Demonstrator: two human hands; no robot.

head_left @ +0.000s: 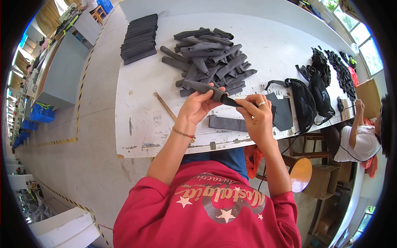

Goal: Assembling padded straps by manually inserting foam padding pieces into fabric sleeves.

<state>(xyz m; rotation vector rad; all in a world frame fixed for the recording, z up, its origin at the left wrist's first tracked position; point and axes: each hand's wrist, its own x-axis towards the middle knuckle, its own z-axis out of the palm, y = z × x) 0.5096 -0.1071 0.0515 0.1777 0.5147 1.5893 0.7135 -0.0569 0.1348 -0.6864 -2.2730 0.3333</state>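
Observation:
A dark grey fabric tube (216, 95) is held above the table's near side, my left hand (194, 109) curled round it. Its right end gapes open. At that opening my right hand (258, 118) pinches a narrow dark piece (231, 102) whose tip reaches the tube's mouth; what it is exactly, I cannot make out. Just below the hands lies a flat grey fabric strip (227, 123). Behind them is a heap of similar grey tubes (206, 53). A wooden stick (165, 106) lies left of my left hand, partly hidden by my forearm.
A neat stack of dark fabric pieces (139, 39) is at the table's far left. Black flat pieces (283, 113) and black bags (301, 101) lie to the right. Further right sits another person (357, 142). A wooden stool (300, 174) and cardboard boxes (322, 182) stand below.

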